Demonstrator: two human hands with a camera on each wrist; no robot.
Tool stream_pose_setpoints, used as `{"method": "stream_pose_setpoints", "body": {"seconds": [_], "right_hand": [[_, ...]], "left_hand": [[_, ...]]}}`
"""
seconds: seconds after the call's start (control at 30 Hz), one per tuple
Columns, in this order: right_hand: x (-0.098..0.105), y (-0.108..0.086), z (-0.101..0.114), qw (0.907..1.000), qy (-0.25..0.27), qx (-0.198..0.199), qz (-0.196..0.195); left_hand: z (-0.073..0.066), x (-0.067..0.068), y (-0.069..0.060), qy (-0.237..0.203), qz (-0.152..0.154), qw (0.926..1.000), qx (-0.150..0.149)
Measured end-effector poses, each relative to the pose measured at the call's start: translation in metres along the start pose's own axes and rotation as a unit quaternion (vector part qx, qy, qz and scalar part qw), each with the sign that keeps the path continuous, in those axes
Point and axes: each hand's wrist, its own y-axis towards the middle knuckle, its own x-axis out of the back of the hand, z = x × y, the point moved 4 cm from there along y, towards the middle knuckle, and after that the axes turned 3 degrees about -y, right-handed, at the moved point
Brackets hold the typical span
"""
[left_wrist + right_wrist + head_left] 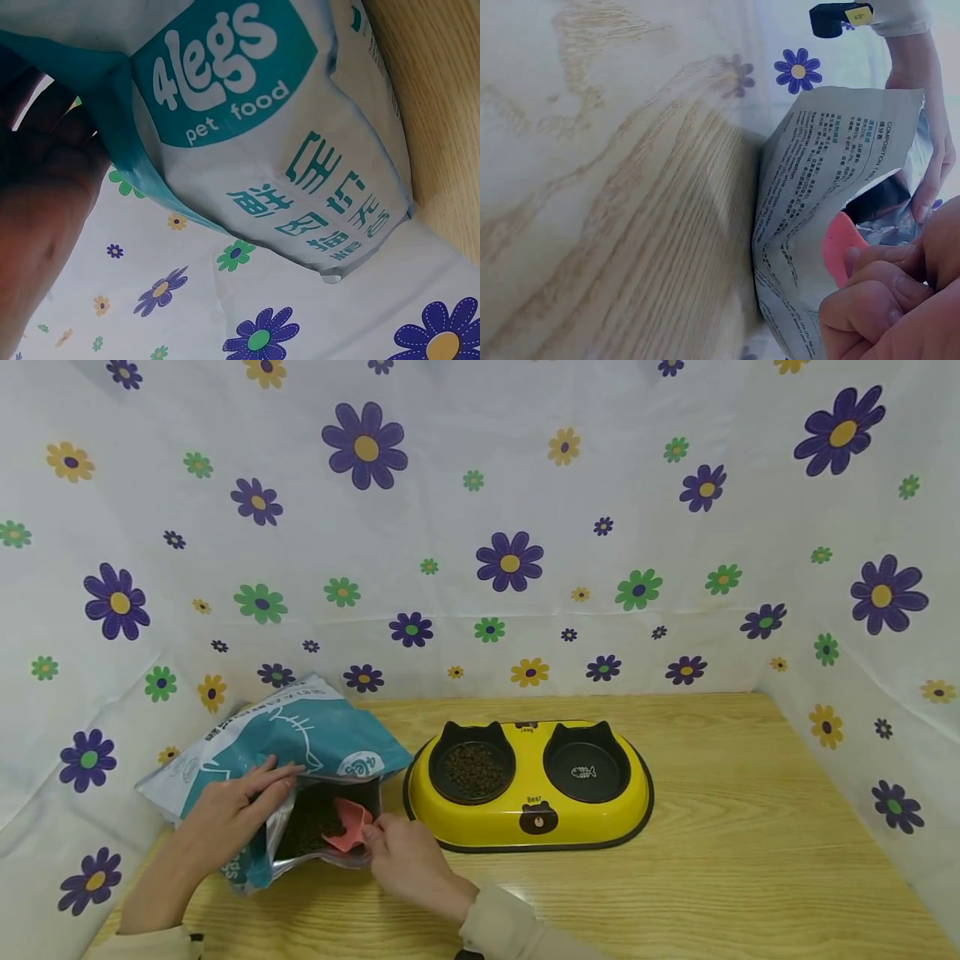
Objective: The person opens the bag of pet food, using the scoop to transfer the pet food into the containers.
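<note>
A teal and white pet food bag (322, 727) lies at the left in the head view, its mouth open toward the front, brown kibble visible inside. My left hand (225, 818) holds the bag's upper edge by the opening, fingers over the teal film; the left wrist view shows the hand (45, 187) beside the bag's printed side (247, 150). My right hand (412, 864) grips the handle of a pink scoop (351, 827), whose bowl is in the bag's mouth. In the right wrist view the curled fingers (885, 300) partly cover the scoop (841, 247).
Right of the bag stands a yellow double feeder (528, 777). Brown kibble (474, 770) lies in its left black bowl; the right bowl (587, 772) shows a fishbone print and no kibble. Flower-patterned white cloth (450, 510) surrounds the wooden table (735, 860) at the back and sides.
</note>
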Motion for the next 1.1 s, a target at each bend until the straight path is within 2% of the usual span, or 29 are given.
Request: {"method": "stream_pose_setpoints", "body": {"seconds": [0.17,0.33,0.43,0.53,0.63,0.7,0.87,1.1], "right_hand": [[0.005,-0.002,0.001,0.9988,0.049,0.001,-0.011],[0.007,-0.003,-0.004,0.9915,0.124,-0.038,0.012],[0.006,-0.006,-0.007,0.9789,0.187,-0.073,0.035],[0.004,-0.010,-0.008,0.9618,0.245,-0.101,0.068],[0.002,-0.014,-0.009,0.9463,0.284,-0.121,0.095],[0.001,-0.015,-0.010,0.9399,0.300,-0.126,0.104],[-0.001,-0.014,-0.013,0.9354,0.320,-0.104,0.110],[-0.001,-0.015,-0.014,0.9369,0.321,-0.094,0.103]], "left_hand": [[0.000,-0.001,-0.001,0.000,0.001,1.0000,-0.001],[0.000,0.000,-0.001,-0.001,-0.001,1.0000,-0.002],[-0.001,0.000,-0.001,0.000,-0.008,0.9999,-0.008],[-0.001,0.001,-0.001,-0.001,-0.009,0.9999,-0.007],[-0.001,0.001,-0.001,-0.003,-0.005,1.0000,-0.004],[-0.001,0.001,0.000,-0.005,-0.003,1.0000,-0.003],[0.000,0.001,0.000,-0.008,-0.009,0.9999,-0.007],[-0.002,0.001,-0.001,-0.009,-0.006,0.9999,-0.006]]}}
